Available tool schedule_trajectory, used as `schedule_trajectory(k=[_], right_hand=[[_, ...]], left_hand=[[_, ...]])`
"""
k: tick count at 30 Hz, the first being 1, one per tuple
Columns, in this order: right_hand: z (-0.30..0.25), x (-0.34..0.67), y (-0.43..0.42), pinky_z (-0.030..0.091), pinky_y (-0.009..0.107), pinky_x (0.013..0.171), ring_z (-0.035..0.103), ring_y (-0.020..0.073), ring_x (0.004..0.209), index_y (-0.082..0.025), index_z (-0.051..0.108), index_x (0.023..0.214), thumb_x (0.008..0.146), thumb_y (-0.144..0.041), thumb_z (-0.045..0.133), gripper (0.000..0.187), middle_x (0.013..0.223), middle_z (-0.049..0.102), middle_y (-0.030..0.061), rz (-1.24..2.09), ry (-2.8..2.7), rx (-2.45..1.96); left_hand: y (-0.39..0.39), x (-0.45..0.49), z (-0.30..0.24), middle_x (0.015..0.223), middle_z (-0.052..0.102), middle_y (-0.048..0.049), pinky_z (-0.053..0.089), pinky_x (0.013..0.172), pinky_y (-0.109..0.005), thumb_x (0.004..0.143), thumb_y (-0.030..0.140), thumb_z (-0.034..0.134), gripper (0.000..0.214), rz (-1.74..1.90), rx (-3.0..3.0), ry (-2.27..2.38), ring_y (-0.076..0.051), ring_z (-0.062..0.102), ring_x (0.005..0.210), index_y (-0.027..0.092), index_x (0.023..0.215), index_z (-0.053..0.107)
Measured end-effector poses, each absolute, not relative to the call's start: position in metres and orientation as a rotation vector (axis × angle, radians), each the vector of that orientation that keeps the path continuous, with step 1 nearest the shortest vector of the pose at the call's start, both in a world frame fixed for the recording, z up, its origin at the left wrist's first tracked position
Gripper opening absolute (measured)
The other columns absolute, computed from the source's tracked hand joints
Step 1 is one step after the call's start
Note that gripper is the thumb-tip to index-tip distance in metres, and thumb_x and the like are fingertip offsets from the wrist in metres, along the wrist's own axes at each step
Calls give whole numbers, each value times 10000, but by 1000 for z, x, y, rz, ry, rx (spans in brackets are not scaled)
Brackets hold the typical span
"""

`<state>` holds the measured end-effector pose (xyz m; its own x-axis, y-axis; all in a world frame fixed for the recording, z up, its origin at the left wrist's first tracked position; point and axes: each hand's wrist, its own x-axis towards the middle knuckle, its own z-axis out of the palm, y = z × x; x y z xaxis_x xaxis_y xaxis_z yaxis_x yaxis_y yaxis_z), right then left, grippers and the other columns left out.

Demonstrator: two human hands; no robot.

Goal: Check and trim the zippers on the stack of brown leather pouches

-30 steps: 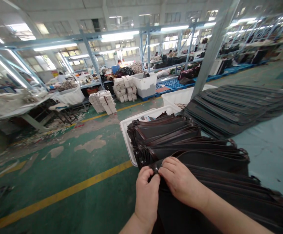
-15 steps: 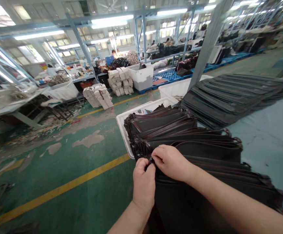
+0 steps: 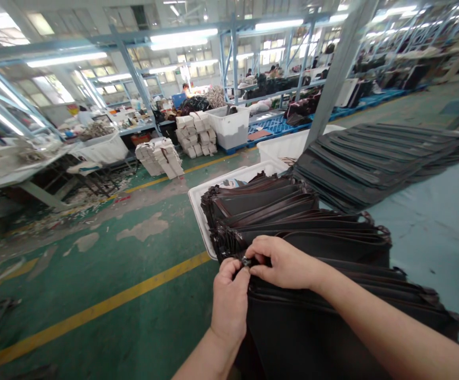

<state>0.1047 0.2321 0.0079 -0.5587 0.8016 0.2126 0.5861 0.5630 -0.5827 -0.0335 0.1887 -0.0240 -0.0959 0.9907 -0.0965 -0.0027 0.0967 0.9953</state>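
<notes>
Long dark panels (image 3: 344, 237) with brownish edges, like flat fabric or leather pieces, lie in overlapping bundles in front of me. My left hand (image 3: 231, 301) pinches at the near left corner of the pile, thumb against forefinger. Between the fingertips of both hands sits a small shiny dark piece (image 3: 246, 261), too small to name. My right hand (image 3: 279, 262) comes in from the right, its fingers curled and its thumb and fingertips at that same piece. The nearest panel (image 3: 293, 332) hangs below my hands.
A white plastic bin (image 3: 200, 211) stands under the pile's left end. Greyish panels (image 3: 375, 158) are fanned out on the pale blue table (image 3: 423, 232). A slanted metal post (image 3: 332, 79) rises behind the bundles. Bundled white pieces (image 3: 160, 158) stand on the green floor (image 3: 134, 285).
My right thumb has moved away from its curled fingers, and the small shiny piece now shows between the hands. My left hand has shifted slightly left.
</notes>
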Motion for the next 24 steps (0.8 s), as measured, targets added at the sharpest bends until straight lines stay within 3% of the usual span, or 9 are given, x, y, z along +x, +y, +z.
schedule_trajectory(k=[5, 12, 18, 21, 24], right_hand=[[4, 100, 235, 377, 217, 627, 526, 119, 660, -166, 624, 721, 768, -162, 483, 148, 683, 599, 20, 581, -2336, -1138], [11, 100, 234, 310, 219, 535, 493, 119, 577, -179, 588, 732, 717, -235, 551, 69, 610, 563, -7, 396, -2457, -1187], [5, 92, 231, 297, 236, 549, 502, 128, 575, -178, 578, 721, 748, -311, 529, 144, 595, 566, 6, 272, -2377, -1301], [-2, 86, 235, 290, 244, 538, 505, 133, 559, -179, 574, 657, 743, -425, 524, 265, 571, 568, 10, 301, -2307, -1383], [-8, 85, 243, 297, 226, 515, 478, 110, 536, -172, 537, 601, 796, -400, 454, 311, 547, 536, -7, 507, -2125, -1394]], left_hand=[[189, -34, -24, 730, 501, 0, 384, 666, -218, 740, 278, 516, 158, 1163, 1151, 1305, -120, 465, 701, 153, 647, 544], [188, -37, -22, 783, 501, -13, 393, 692, -225, 752, 226, 486, 142, 1163, 1194, 1235, -131, 472, 748, 154, 670, 576], [187, -35, -15, 855, 572, -23, 397, 780, -254, 722, 185, 475, 170, 1119, 1210, 1210, -160, 508, 837, 171, 758, 641], [187, -32, -18, 854, 594, -29, 390, 824, -279, 703, 183, 498, 172, 1127, 1151, 1186, -174, 518, 869, 163, 792, 644], [189, -32, -20, 884, 597, -32, 385, 848, -295, 681, 145, 488, 222, 1131, 1085, 1126, -176, 522, 892, 157, 841, 641]])
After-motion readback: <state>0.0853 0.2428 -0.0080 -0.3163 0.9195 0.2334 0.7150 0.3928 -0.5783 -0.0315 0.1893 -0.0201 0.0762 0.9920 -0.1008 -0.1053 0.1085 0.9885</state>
